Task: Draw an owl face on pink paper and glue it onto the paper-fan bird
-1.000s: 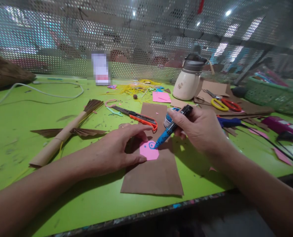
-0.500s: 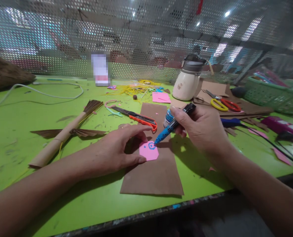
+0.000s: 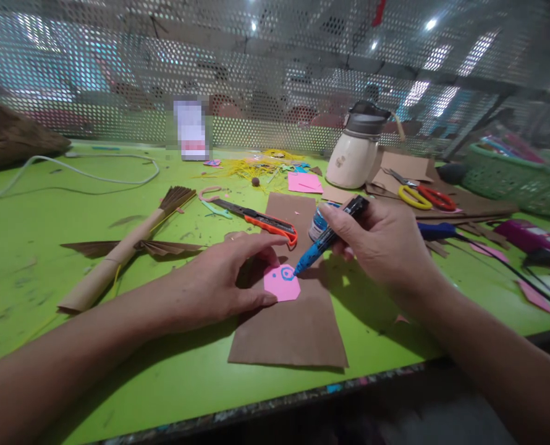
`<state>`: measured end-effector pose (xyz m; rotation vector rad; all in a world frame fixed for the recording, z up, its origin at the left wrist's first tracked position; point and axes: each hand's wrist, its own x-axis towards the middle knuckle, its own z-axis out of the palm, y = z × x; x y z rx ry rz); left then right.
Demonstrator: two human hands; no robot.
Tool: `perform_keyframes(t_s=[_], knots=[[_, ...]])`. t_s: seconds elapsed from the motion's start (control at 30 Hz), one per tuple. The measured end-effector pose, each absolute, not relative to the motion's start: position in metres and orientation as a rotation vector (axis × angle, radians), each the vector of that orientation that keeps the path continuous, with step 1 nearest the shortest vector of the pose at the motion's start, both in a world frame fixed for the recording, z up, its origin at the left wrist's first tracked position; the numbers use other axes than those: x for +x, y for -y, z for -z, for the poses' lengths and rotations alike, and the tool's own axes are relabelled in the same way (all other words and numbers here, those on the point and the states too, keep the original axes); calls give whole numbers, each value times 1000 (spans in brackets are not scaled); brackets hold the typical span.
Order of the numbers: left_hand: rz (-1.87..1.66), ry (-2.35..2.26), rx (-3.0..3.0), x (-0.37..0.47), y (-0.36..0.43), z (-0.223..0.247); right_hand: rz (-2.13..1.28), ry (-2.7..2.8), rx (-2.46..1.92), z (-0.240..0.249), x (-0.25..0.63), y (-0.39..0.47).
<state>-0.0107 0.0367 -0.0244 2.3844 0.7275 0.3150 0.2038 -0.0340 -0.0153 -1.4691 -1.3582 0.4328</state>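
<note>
A small pink paper piece [image 3: 282, 289] with cut corners lies on a strip of brown paper [image 3: 288, 339]. It bears a blue dot and a blue ring with a mark inside. My left hand [image 3: 210, 281] pinches the pink piece at its left side, thumb below and fingertips above. My right hand [image 3: 381, 247] grips a blue marker [image 3: 314, 248], its tip at the right edge of the ring; whether it touches the paper is unclear. Just behind the marker stands a small blue-labelled jar [image 3: 317, 224]. An orange cutter [image 3: 270, 222] lies beyond my left hand.
A brown paper roll with fanned ends [image 3: 112, 266] lies at the left, near a white cable [image 3: 94, 180]. Further back are yellow shreds [image 3: 238, 170], a cream flask [image 3: 353, 154], scissors [image 3: 414, 196] and a green basket [image 3: 502, 179]. The table's front edge [image 3: 266, 405] runs below.
The view has shifted slightly, moving the scene a little to the right. The marker tip has moved slightly along the ring's right side. Both hands keep their holds.
</note>
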Motion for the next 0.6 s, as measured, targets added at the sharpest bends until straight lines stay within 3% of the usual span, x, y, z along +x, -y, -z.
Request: perform_keyframes(t_s=[0.6], knots=[[-338, -732, 2381, -9, -36, 23, -472, 1341, -1465, 16, 205, 32]])
